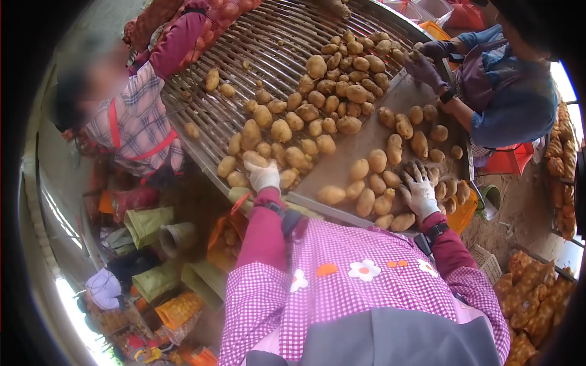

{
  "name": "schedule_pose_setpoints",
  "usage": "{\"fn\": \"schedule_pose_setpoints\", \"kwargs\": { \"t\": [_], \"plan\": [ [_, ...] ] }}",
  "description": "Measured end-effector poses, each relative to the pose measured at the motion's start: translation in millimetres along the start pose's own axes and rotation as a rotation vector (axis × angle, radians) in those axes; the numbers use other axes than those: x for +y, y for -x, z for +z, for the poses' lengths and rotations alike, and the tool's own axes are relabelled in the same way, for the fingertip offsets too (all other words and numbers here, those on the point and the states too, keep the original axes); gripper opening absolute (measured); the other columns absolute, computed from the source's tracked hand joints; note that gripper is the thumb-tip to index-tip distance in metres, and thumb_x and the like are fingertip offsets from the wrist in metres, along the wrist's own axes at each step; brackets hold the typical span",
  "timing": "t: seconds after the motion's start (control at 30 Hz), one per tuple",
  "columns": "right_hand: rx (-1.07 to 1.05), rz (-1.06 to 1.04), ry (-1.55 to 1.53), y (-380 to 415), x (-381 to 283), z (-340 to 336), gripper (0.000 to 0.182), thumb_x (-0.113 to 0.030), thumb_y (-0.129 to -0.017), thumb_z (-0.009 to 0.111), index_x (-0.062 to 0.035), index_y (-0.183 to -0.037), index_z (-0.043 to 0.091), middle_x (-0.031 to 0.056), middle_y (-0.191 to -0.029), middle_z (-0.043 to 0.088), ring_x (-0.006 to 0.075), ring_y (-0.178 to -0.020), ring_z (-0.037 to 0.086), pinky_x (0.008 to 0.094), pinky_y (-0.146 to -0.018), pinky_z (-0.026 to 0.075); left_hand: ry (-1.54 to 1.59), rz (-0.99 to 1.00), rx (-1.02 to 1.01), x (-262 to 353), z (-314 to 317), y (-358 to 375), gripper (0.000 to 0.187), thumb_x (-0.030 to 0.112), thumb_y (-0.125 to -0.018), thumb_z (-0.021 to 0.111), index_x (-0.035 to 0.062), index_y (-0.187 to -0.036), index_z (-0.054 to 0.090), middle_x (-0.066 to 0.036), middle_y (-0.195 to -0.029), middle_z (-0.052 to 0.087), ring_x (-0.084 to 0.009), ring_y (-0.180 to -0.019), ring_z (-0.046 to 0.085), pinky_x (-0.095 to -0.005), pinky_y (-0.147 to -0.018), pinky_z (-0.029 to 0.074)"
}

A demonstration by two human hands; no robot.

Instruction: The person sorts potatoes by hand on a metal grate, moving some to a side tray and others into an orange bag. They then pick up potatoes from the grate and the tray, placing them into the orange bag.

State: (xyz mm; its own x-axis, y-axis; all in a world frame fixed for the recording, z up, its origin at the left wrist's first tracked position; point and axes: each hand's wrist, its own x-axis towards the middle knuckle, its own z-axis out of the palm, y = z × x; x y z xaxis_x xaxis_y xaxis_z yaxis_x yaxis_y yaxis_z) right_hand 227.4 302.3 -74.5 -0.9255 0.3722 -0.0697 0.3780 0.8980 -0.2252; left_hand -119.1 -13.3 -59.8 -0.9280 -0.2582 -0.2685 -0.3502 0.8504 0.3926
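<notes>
My left hand [265, 177], in a white glove, is closed on a potato [255, 160] at the near edge of the slatted metal rack [268, 67]. Many potatoes [332, 88] lie in a pile on the slats beyond it. On the smooth metal tray [342, 165] to the right, my right hand [420, 190] rests with its dirty gloved fingers spread over and beside potatoes [390, 179]. Whether its palm touches one is hidden.
A co-worker in plaid stands at the left; another person in blue, with purple gloves [427, 70], handles something at the tray's far right. Green buckets [149, 226] and orange bags stand lower left. Filled net bags [531, 299] lie at the right, near a white basket [485, 262].
</notes>
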Motion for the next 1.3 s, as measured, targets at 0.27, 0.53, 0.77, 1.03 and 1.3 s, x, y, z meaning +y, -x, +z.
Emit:
{"fn": "schedule_pose_setpoints", "kwargs": {
  "t": [0.27, 0.53, 0.77, 1.03, 1.3],
  "plan": [
    [0.056, 0.093, -0.059, -21, 5, 4, 0.043, -0.029, -0.092, 0.068, -0.0089, -0.130, 0.068, 0.0186, -0.151, 0.053, 0.0413, -0.139, 0.048, 0.0568, -0.115, 0.035, 1.300, -0.048, -0.494, -39, -32, 13, 0.080, -0.004, -0.084, 0.078, 0.0012, -0.154, 0.040, -0.017, -0.136, 0.061, -0.0282, -0.129, 0.058, -0.0452, -0.109, 0.051],
    [0.363, -0.313, -0.290, -128, -86, -30, 0.044, -0.022, -0.085, 0.079, -0.0097, -0.125, 0.067, 0.0127, -0.134, 0.064, 0.0350, -0.122, 0.061, 0.0471, -0.106, 0.045, 1.912, -0.148, -1.007, -49, -85, 59, 0.069, 0.038, -0.092, 0.078, 0.0064, -0.147, 0.051, -0.016, -0.132, 0.065, -0.0339, -0.117, 0.067, -0.0547, -0.104, 0.056],
    [0.016, -0.853, -0.234, -279, -275, 3, 0.059, -0.026, -0.085, 0.079, -0.0056, -0.137, 0.062, 0.0153, -0.147, 0.055, 0.0337, -0.135, 0.053, 0.0476, -0.110, 0.044, 1.809, -0.332, -0.866, -91, -94, 80, 0.081, 0.071, -0.092, 0.064, 0.0101, -0.144, 0.052, -0.019, -0.114, 0.070, -0.0379, -0.093, 0.073, -0.0496, -0.070, 0.066],
    [-0.058, -0.769, 0.162, -314, -382, 35, 0.053, -0.022, -0.081, 0.081, -0.0084, -0.130, 0.068, 0.0119, -0.135, 0.061, 0.0335, -0.130, 0.054, 0.0464, -0.105, 0.045, 1.844, -0.363, -0.841, -86, -102, 102, 0.081, 0.071, -0.091, 0.066, 0.0109, -0.144, 0.053, -0.020, -0.115, 0.072, -0.0378, -0.096, 0.075, -0.0462, -0.070, 0.067],
    [-0.262, -0.702, -0.138, -254, -315, -4, 0.050, -0.023, -0.074, 0.081, -0.0071, -0.119, 0.067, 0.0159, -0.116, 0.065, 0.0352, -0.113, 0.064, 0.0463, -0.096, 0.051, 1.752, -0.199, -0.601, -105, -68, 103, 0.076, 0.057, -0.091, 0.075, 0.0095, -0.146, 0.052, -0.015, -0.127, 0.068, -0.0335, -0.115, 0.067, -0.0524, -0.098, 0.058]
  ]
}}
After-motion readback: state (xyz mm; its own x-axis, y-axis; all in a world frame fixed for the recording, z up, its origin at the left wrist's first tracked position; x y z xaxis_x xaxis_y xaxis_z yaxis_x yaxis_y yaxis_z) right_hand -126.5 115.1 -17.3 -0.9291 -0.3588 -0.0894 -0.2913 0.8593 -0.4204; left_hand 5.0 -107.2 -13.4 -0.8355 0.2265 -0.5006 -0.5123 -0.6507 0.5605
